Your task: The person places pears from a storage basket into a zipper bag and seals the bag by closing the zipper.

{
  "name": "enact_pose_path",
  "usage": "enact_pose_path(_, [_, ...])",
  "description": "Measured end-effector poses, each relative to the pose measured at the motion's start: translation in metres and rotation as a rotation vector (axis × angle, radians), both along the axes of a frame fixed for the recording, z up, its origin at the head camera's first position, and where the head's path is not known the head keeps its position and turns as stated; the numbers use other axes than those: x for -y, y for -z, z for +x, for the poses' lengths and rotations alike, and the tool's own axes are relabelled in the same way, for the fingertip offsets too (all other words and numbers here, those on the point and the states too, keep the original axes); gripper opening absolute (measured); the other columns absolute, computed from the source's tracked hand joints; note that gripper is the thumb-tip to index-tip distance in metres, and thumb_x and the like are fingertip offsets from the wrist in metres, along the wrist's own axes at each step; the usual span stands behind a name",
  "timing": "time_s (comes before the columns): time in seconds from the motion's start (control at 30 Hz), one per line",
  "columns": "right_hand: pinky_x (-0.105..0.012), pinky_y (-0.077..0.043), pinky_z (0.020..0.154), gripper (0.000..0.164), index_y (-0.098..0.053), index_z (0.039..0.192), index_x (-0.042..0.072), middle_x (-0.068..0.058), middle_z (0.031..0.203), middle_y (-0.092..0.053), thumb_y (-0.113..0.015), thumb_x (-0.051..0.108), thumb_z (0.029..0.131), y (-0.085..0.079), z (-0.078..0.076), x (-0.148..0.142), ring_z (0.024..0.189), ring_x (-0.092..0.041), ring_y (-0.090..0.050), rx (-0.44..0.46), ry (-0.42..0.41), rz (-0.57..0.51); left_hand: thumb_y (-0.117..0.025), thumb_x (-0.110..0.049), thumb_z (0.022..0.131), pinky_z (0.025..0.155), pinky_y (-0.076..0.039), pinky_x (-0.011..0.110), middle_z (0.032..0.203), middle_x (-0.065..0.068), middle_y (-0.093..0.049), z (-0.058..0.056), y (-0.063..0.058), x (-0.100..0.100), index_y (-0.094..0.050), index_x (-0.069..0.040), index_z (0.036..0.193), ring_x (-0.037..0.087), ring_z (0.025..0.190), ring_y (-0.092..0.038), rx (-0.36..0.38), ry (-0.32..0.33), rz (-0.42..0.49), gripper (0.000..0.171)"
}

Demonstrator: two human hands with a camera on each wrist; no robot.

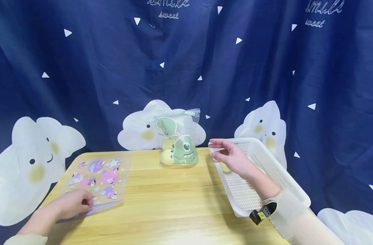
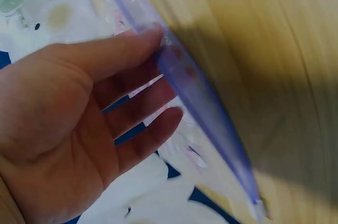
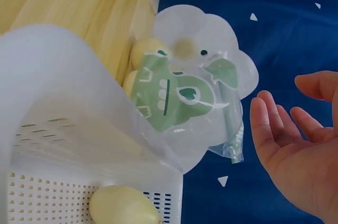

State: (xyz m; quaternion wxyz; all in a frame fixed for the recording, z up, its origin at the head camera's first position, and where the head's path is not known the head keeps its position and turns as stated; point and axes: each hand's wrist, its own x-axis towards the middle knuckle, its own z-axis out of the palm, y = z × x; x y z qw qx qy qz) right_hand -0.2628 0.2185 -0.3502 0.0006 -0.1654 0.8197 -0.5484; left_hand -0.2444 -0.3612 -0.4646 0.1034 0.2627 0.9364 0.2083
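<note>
My left hand point(image 1: 71, 204) pinches the purple zip edge point(image 2: 203, 108) of a clear plastic zip bag point(image 1: 95, 163) printed with pink and purple cartoon figures. This bag lies flat on the left of the table, its near edge slightly raised. Over the far left rim of a white plastic basket point(image 1: 284, 175) hovers my right hand point(image 1: 233, 158), fingers loosely bent and holding nothing. Inside the basket lies a pale yellow oval thing point(image 3: 122, 205), partly hidden by the hand in the head view.
At the table's back edge stands a clear bag point(image 1: 184, 151) with a green cartoon print, holding pale yellow round things point(image 1: 167, 156). Wooden table surface point(image 1: 161, 200) lies between the zip bag and the basket. A dark blue curtain point(image 1: 180, 81) hangs behind.
</note>
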Motion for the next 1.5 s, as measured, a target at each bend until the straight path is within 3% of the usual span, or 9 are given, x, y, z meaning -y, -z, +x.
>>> enact_pose_path(0.17, [-0.032, -0.065, 0.091, 0.047, -0.056, 0.15, -0.004, -0.028, 0.143, -0.066, -0.066, 0.004, 0.104, 0.005, -0.002, 0.003, 0.105, -0.014, -0.074, 0.026, -0.014, -0.008, -0.07, -0.001, 0.095, 0.055, -0.042, 0.023, 0.074, -0.013, -0.053, -0.001, -0.011, -0.039, -0.068, -0.012, 0.09, -0.003, 0.065, -0.048, 0.138, 0.051, 0.236, 0.012])
enact_pose_path(0.33, [-0.034, -0.066, 0.088, 0.041, -0.058, 0.145, -0.004, -0.029, 0.14, -0.067, -0.063, 0.002, 0.105, 0.006, -0.004, 0.007, 0.104, -0.016, -0.074, 0.05, -0.019, -0.026, -0.066, -0.003, 0.102, 0.048, -0.045, 0.021, 0.076, -0.003, -0.061, -0.013, -0.037, -0.093, -0.068, -0.003, 0.107, 0.006, 0.058, -0.057, 0.255, -0.004, 0.4, 0.005])
enact_pose_path(0.47, [-0.029, -0.065, 0.085, 0.038, -0.059, 0.142, -0.004, -0.027, 0.136, -0.069, -0.063, 0.004, 0.106, 0.005, -0.005, 0.014, 0.107, -0.027, -0.075, 0.059, -0.028, -0.014, -0.065, -0.004, 0.102, 0.052, -0.053, 0.025, 0.085, 0.006, -0.071, -0.026, -0.061, -0.133, -0.06, 0.006, 0.135, 0.013, 0.062, -0.064, 0.329, -0.073, 0.51, 0.034])
enact_pose_path(0.57, [-0.029, -0.064, 0.084, 0.036, -0.06, 0.141, -0.003, -0.025, 0.134, -0.07, -0.064, 0.006, 0.107, 0.004, -0.003, 0.02, 0.109, -0.032, -0.076, 0.06, -0.042, 0.006, -0.065, -0.006, 0.102, 0.055, -0.059, 0.029, 0.083, 0.008, -0.073, -0.036, -0.075, -0.162, -0.056, 0.006, 0.142, 0.016, 0.062, -0.066, 0.354, -0.133, 0.563, 0.042])
enact_pose_path(0.73, [-0.027, -0.063, 0.082, 0.035, -0.06, 0.141, -0.003, -0.024, 0.133, -0.071, -0.062, 0.007, 0.108, -0.001, 0.0, 0.036, 0.104, -0.026, -0.077, 0.075, -0.102, 0.018, -0.062, -0.016, 0.105, 0.055, -0.062, 0.031, 0.07, 0.003, -0.063, -0.051, -0.092, -0.204, -0.064, -0.002, 0.108, 0.016, 0.055, -0.065, 0.285, -0.282, 0.601, 0.015])
enact_pose_path(0.87, [-0.029, -0.063, 0.08, 0.032, -0.064, 0.138, -0.002, -0.02, 0.128, -0.074, -0.063, 0.011, 0.109, -0.001, 0.002, 0.055, 0.096, -0.02, -0.077, 0.097, -0.143, 0.031, -0.056, -0.024, 0.106, 0.053, -0.062, 0.03, 0.067, 0.002, -0.057, -0.061, -0.102, -0.23, -0.061, -0.005, 0.087, 0.015, 0.052, -0.065, 0.231, -0.379, 0.647, 0.028])
enact_pose_path(1.13, [-0.031, -0.063, 0.069, 0.044, -0.064, 0.136, 0.0, -0.015, 0.112, -0.077, -0.063, 0.037, 0.111, 0.002, 0.008, 0.094, 0.083, -0.022, -0.078, 0.171, -0.194, 0.068, -0.061, -0.024, 0.11, 0.054, -0.063, 0.028, 0.063, 0.004, -0.065, -0.069, -0.116, -0.264, -0.067, -0.003, 0.088, 0.012, 0.051, -0.066, 0.22, -0.372, 0.748, 0.031])
enact_pose_path(1.33, [-0.027, -0.057, 0.059, 0.022, -0.068, 0.121, 0.004, -0.004, 0.088, -0.078, -0.06, 0.018, 0.107, 0.003, 0.009, 0.105, 0.066, -0.013, -0.072, 0.147, -0.106, 0.106, -0.062, -0.013, 0.106, 0.056, -0.064, 0.027, 0.067, 0.008, -0.073, -0.067, -0.125, -0.273, -0.064, 0.003, 0.107, 0.013, 0.054, -0.073, 0.275, -0.334, 0.762, 0.016])
enact_pose_path(1.5, [-0.026, -0.054, 0.051, 0.014, -0.07, 0.105, 0.005, -0.002, 0.075, -0.077, -0.064, 0.018, 0.106, -0.001, 0.004, 0.101, 0.056, -0.011, -0.069, 0.11, -0.039, 0.162, -0.067, -0.004, 0.102, 0.058, -0.064, 0.026, 0.071, 0.009, -0.076, -0.066, -0.135, -0.27, -0.06, 0.007, 0.126, 0.012, 0.056, -0.073, 0.254, -0.318, 0.72, 0.028])
